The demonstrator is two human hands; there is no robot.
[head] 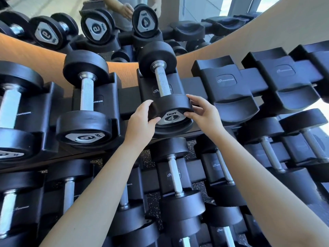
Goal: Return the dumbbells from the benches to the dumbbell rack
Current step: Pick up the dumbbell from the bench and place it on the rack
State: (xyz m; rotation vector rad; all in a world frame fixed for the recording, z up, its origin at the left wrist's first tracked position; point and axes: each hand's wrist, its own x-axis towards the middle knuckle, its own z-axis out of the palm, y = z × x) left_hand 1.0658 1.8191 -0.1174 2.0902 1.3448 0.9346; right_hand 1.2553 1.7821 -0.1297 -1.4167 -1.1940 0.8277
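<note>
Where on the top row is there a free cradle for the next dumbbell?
Right of the 4 dumbbell, two are empty: the nearer cradle and the farther cradle. Leftward, the 6 dumbbell occupies its slot, and the lower row looks packed.

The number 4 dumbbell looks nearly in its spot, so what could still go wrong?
1. Pinched fingers: the left hand and right hand both grip the near head of the 4 dumbbell, with fingertips close to the cradle lip. Settling it could trap them.
2. A slip: only that one end is held, so it might slide out and drop toward the lower-row dumbbells.
</note>
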